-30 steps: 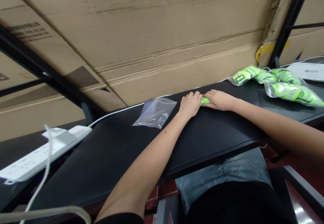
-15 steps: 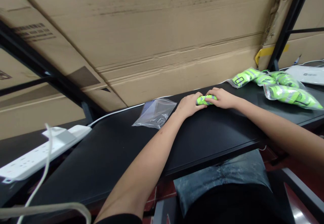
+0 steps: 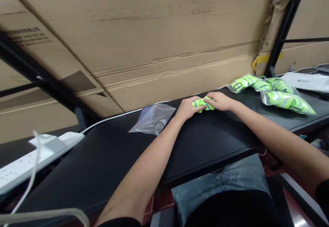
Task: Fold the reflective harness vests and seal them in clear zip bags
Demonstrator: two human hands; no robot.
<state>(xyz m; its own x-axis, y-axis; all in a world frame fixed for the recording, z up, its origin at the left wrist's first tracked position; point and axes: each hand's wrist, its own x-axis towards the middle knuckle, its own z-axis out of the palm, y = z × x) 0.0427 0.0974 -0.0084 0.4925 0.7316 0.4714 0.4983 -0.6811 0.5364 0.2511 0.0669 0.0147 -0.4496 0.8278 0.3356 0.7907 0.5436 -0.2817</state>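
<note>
Head camera, one unit | I look out from the head-worn mount | facing forward, down | lap nearest | left hand, right hand mid-range | cardboard panels beyond the black table

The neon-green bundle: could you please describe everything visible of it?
The neon-green bundle, banded in grey, looks like soft fabric, rolled or folded. It is held roughly crosswise toward the back of the black table, left hand at one end, right hand at the other, partly covering it. Table contact is unclear.
</note>
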